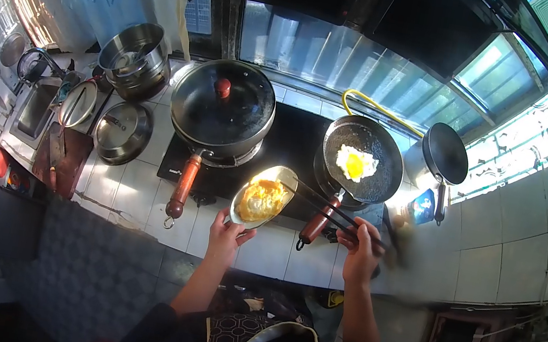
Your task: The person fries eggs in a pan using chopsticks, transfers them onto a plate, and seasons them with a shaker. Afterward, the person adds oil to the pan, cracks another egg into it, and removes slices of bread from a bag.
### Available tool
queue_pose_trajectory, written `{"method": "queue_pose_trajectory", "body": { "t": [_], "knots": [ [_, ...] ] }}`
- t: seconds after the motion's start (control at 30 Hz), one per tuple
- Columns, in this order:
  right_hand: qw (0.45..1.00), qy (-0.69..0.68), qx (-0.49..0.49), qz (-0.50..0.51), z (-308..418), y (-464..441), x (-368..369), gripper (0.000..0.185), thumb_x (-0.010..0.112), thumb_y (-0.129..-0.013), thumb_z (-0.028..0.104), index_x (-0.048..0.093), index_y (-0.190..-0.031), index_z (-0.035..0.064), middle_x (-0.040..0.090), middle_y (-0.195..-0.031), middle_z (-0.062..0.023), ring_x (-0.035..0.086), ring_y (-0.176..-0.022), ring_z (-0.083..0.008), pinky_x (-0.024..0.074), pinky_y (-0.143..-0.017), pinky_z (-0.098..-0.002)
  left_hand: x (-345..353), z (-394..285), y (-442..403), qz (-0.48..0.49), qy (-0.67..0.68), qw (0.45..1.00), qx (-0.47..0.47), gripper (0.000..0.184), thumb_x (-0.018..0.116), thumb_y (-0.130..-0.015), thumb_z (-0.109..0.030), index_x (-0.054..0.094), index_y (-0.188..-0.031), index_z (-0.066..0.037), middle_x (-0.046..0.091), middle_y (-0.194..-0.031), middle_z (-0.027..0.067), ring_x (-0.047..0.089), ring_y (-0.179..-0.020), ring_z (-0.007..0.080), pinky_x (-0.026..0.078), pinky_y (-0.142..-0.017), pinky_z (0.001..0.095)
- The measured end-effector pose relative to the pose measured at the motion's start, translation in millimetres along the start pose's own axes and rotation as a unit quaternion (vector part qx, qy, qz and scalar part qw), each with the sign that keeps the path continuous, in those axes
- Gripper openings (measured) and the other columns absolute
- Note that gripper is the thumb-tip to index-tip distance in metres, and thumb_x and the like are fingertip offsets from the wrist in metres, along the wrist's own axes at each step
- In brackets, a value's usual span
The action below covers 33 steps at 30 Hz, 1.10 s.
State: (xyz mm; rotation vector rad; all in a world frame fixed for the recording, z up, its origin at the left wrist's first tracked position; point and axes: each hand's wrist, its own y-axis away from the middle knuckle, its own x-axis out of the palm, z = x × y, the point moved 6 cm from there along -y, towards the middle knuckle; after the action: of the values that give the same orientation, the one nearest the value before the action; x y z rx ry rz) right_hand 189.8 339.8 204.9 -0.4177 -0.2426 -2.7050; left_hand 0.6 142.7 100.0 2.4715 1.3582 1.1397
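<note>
My left hand (227,237) holds a small oval plate (236,214) by its near edge, tilted in front of the stove. Fried egg (262,200) lies on this plate. In my right hand (361,249) is a pair of dark chopsticks (326,207), whose tips reach the plate's right side. Behind the chopsticks, a frying pan (380,145) stands on the stove's right side with another egg (356,164), yolk up, inside. The pan's handle (318,223) points toward me, left of my right hand.
A lidded wok (223,108) sits on the stove's left side, its wooden handle (183,188) jutting forward. Further left are steel pots (135,57), a round lid (123,133), a knife and a cutting board (77,156). A small dark pan (445,153) stands at the right.
</note>
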Motion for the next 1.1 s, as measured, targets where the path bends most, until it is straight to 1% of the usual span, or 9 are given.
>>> {"method": "queue_pose_trajectory", "body": {
  "t": [0.2, 0.27, 0.37, 0.6, 0.67, 0.73, 0.83, 0.9, 1.1],
  "knots": [
    [0.996, 0.020, -0.070, -0.049, 21, 2, -13, 0.020, 0.047, -0.088, 0.011, 0.056, -0.098, -0.0046, 0.058, -0.080, -0.0135, 0.064, -0.064, -0.0250, 0.0529, -0.056, -0.0283, -11, 30, -32, -0.044, 0.020, 0.999, -0.004, 0.041, 0.047, -0.079, 0.005, 0.032, -0.116, -0.003, 0.049, -0.108, 0.0182, 0.059, -0.090, 0.0251, 0.056, -0.074, 0.0316],
    [0.994, 0.029, -0.084, -0.065, 23, 4, -25, 0.020, 0.047, -0.088, 0.011, 0.055, -0.098, -0.0046, 0.058, -0.080, -0.0139, 0.064, -0.064, -0.0247, 0.0528, -0.056, -0.0283, -16, 42, -44, -0.086, 0.011, 0.996, -0.025, 0.046, 0.046, -0.077, 0.008, 0.030, -0.119, 0.000, 0.046, -0.113, 0.0202, 0.058, -0.093, 0.0300, 0.055, -0.076, 0.0339],
    [0.986, 0.015, -0.112, -0.122, 30, 7, -50, 0.021, 0.048, -0.088, 0.013, 0.055, -0.098, -0.0039, 0.058, -0.081, -0.0131, 0.062, -0.062, -0.0231, 0.0532, -0.058, -0.0280, -13, 48, -57, -0.102, 0.026, 0.994, -0.027, 0.046, 0.049, -0.076, 0.009, 0.030, -0.117, -0.002, 0.049, -0.106, 0.0198, 0.060, -0.086, 0.0266, 0.055, -0.074, 0.0300],
    [0.960, 0.010, -0.176, -0.215, 44, 10, -107, 0.021, 0.050, -0.087, 0.013, 0.055, -0.098, -0.0045, 0.058, -0.082, -0.0137, 0.061, -0.064, -0.0230, 0.0543, -0.059, -0.0289, 1, 55, -81, -0.112, 0.046, 0.993, 0.004, 0.044, 0.053, -0.077, 0.011, 0.034, -0.116, 0.001, 0.050, -0.103, 0.0188, 0.061, -0.080, 0.0248, 0.056, -0.070, 0.0286],
    [0.956, -0.007, -0.180, -0.231, 43, 8, -121, 0.021, 0.050, -0.087, 0.013, 0.055, -0.098, -0.0048, 0.058, -0.082, -0.0138, 0.061, -0.064, -0.0229, 0.0545, -0.059, -0.0289, 3, 49, -78, -0.184, 0.005, 0.983, -0.022, 0.043, 0.055, -0.079, 0.008, 0.037, -0.118, 0.002, 0.051, -0.099, 0.0172, 0.062, -0.076, 0.0240, 0.056, -0.068, 0.0276],
    [0.952, -0.023, -0.183, -0.244, 42, 7, -131, 0.021, 0.050, -0.087, 0.012, 0.055, -0.098, -0.0050, 0.058, -0.082, -0.0139, 0.061, -0.064, -0.0227, 0.0547, -0.060, -0.0289, 2, 51, -80, -0.185, -0.010, 0.983, -0.020, 0.047, 0.059, -0.079, 0.006, 0.035, -0.120, 0.006, 0.055, -0.088, 0.0150, 0.062, -0.068, 0.0213, 0.055, -0.061, 0.0262],
    [0.951, 0.020, -0.172, -0.255, 40, 1, -133, 0.019, 0.050, -0.086, 0.011, 0.056, -0.095, -0.0052, 0.058, -0.080, -0.0135, 0.062, -0.061, -0.0221, 0.0547, -0.057, -0.0286, 2, 54, -83, -0.149, -0.049, 0.987, -0.022, 0.059, 0.062, -0.078, 0.002, 0.028, -0.125, 0.006, 0.056, -0.097, 0.0199, 0.063, -0.073, 0.0234, 0.055, -0.063, 0.0242],
    [0.953, 0.029, -0.167, -0.252, 37, -6, -132, 0.019, 0.050, -0.086, 0.011, 0.056, -0.095, -0.0050, 0.058, -0.079, -0.0129, 0.062, -0.061, -0.0219, 0.0546, -0.056, -0.0283, 3, 52, -78, -0.190, -0.053, 0.980, 0.010, 0.046, 0.060, -0.078, 0.005, 0.033, -0.116, 0.005, 0.056, -0.084, 0.0173, 0.062, -0.067, 0.0207, 0.055, -0.059, 0.0255],
    [0.957, 0.020, -0.139, -0.253, 32, -28, -130, 0.017, 0.050, -0.086, 0.009, 0.057, -0.094, -0.0045, 0.059, -0.076, -0.0123, 0.063, -0.060, -0.0205, 0.0543, -0.054, -0.0261, -14, 63, -79, -0.190, -0.048, 0.981, 0.006, 0.045, 0.062, -0.076, 0.004, 0.031, -0.108, 0.001, 0.055, -0.081, 0.0160, 0.062, -0.068, 0.0220, 0.055, -0.059, 0.0269]
  ]
}}
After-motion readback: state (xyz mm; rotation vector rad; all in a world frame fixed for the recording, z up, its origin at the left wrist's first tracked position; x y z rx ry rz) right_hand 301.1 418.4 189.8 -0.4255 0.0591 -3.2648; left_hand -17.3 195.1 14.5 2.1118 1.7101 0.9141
